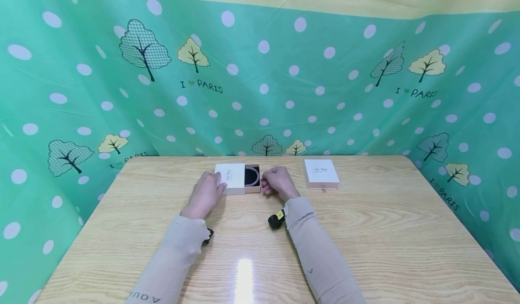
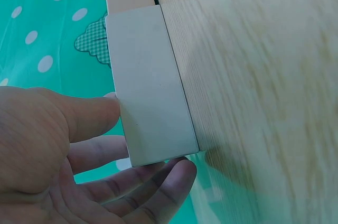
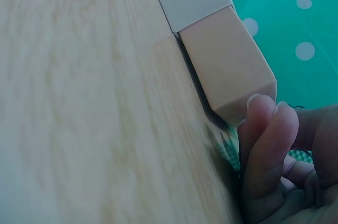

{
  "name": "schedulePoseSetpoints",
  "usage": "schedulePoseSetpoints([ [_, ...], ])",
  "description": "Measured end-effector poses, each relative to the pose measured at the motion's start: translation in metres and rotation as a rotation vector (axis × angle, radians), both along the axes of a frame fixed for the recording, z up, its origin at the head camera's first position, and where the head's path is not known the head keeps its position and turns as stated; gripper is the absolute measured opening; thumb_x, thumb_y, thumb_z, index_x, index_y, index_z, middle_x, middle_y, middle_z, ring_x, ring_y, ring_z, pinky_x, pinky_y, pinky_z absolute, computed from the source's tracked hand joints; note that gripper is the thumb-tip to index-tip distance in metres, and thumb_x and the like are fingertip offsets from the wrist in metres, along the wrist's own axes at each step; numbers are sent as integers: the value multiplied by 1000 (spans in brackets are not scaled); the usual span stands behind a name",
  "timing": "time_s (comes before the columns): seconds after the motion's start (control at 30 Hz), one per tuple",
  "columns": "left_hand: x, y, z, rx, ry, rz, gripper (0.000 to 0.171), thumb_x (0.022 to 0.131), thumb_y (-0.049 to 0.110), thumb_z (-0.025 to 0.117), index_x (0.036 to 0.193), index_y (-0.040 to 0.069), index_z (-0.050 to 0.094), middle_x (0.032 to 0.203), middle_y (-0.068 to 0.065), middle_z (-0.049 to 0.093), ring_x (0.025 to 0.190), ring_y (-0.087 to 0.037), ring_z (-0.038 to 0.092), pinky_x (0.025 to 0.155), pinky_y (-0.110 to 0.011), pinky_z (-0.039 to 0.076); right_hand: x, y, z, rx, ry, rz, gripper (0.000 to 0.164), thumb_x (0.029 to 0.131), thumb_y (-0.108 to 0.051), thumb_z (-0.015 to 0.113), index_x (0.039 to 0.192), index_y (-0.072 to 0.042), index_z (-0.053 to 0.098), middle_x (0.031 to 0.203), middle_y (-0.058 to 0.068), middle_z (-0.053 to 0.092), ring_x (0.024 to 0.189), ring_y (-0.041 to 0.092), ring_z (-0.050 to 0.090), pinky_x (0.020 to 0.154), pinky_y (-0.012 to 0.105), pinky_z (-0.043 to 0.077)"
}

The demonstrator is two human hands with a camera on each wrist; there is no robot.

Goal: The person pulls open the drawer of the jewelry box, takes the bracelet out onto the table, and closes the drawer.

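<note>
A white sliding gift box (image 1: 230, 185) lies on the table, its tan inner drawer (image 1: 253, 189) drawn partway out to the right. Inside the drawer, part of a silvery ring-shaped piece, like a bangle (image 1: 257, 175), rests on black lining. My left hand (image 1: 205, 193) holds the white sleeve (image 2: 150, 86) at its left end, thumb on one side and fingers round the end. At the drawer's outer end is my right hand (image 1: 280, 182), with curled fingers (image 3: 272, 145) against it. Exactly what these fingertips pinch is hidden.
A second white box (image 1: 321, 173), closed, stands to the right of my right hand, with a small tab at its front. The wooden table (image 1: 386, 231) reaches back to a green dotted curtain (image 1: 260, 69). A black strap-on device (image 1: 276, 221) hangs at my right wrist.
</note>
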State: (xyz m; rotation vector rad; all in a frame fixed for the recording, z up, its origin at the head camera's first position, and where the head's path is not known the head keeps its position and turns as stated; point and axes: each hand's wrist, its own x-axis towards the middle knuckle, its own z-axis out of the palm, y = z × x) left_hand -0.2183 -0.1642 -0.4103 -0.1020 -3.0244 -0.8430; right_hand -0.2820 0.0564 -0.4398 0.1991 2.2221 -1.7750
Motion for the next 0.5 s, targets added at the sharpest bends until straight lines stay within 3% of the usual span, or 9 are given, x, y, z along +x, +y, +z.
schedulePoseSetpoints([
  [0.5, 1, 0, 1, -9, 13, -4, 50, 98, 18, 54, 137, -11, 42, 124, -29, 48, 115, -41, 50, 99, -49, 43, 1, 1, 1, -28, -10, -28, 20, 92, -7, 51, 85, 7, 64, 67, 10, 63, 49, 13, 60, 47, 23, 53],
])
